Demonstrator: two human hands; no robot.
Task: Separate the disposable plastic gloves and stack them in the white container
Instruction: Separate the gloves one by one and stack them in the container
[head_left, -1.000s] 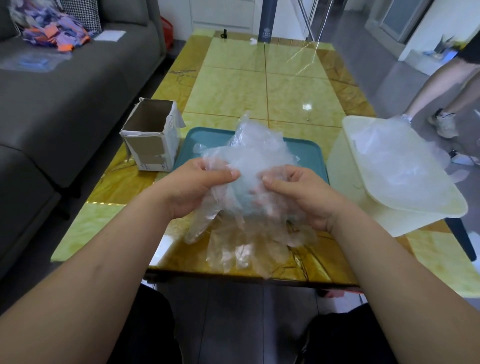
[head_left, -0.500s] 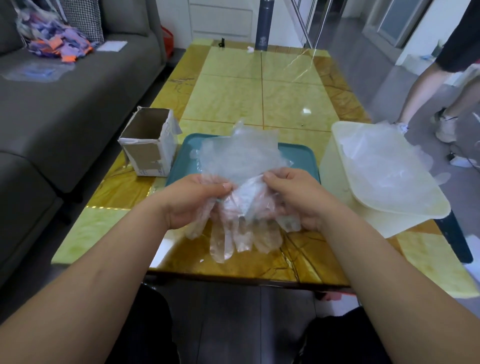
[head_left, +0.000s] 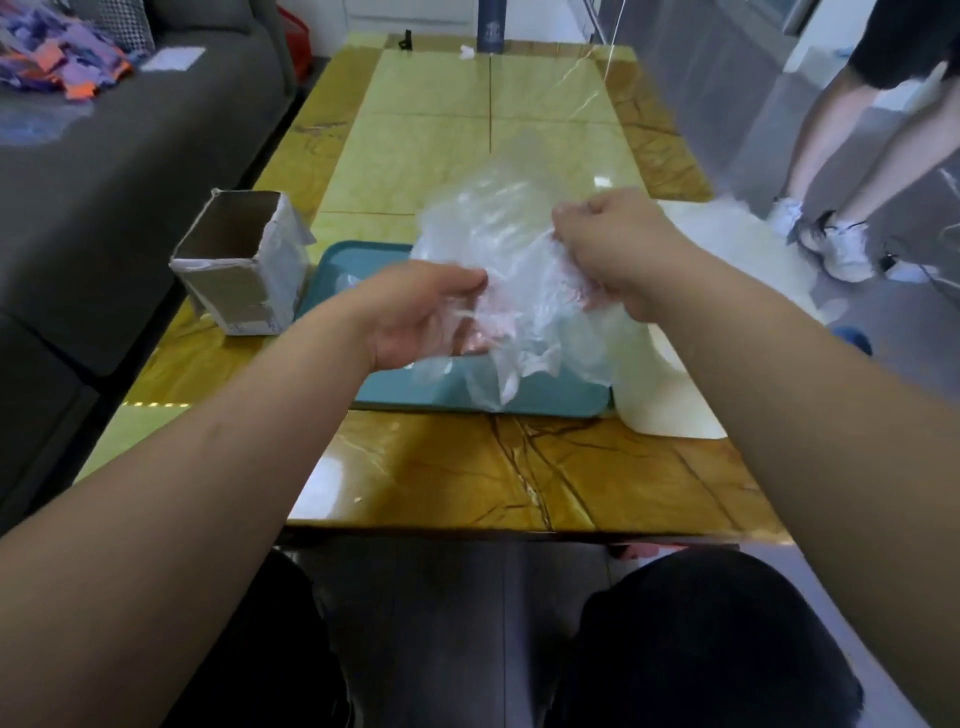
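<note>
Gripping the clump of disposable plastic gloves (head_left: 501, 244) at frame centre, the left hand (head_left: 423, 312) anchors it while the right hand (head_left: 615, 244) pinches one layer, apparently mid-separation, next needing a clean peel toward the white container (head_left: 670, 397), right.

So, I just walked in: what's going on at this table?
A seated person is separating a bunch of clear plastic gloves above a teal tray. The left hand grips the bunch; the right hand pinches part of it, raised on the side of the white container. An open cardboard box stands left of the tray.
</note>
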